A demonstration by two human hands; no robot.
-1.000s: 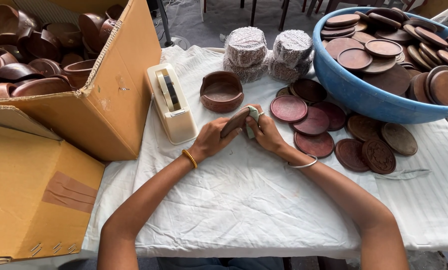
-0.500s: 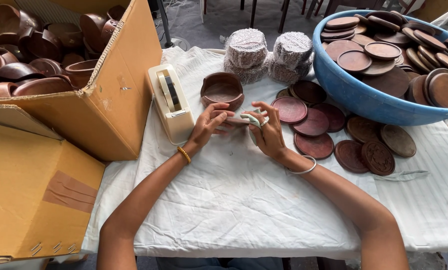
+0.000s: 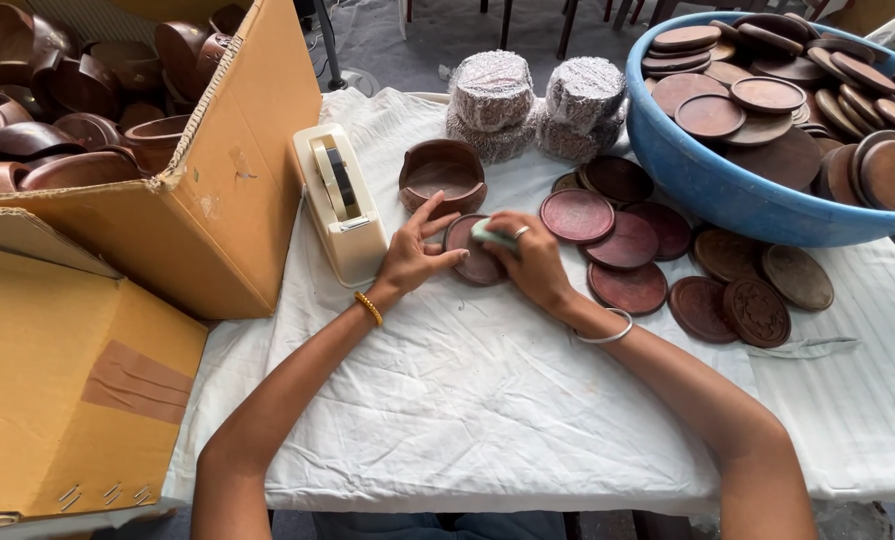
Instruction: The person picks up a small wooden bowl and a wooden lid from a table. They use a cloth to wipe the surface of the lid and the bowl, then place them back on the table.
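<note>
My left hand (image 3: 412,250) rests with spread fingers on the left edge of a round brown wooden lid (image 3: 470,256) that lies flat on the white cloth. My right hand (image 3: 530,258) presses a small pale green pad (image 3: 491,236) onto the same lid. Just behind the lid stands a brown wooden bowl (image 3: 442,177). A cream tape dispenser (image 3: 341,205) stands to the left of my left hand.
Several more wooden lids (image 3: 627,245) lie to the right. A blue basin (image 3: 727,190) full of lids is at the back right. Two wrapped bundles (image 3: 532,100) stand behind. An open cardboard box (image 3: 217,200) of wooden bowls fills the left, with a closed box (image 3: 57,390) in front.
Both hands moved forward from holding the pad up together. The left hand let go and now lies on the lid; the right hand has brought the pad down onto it.
</note>
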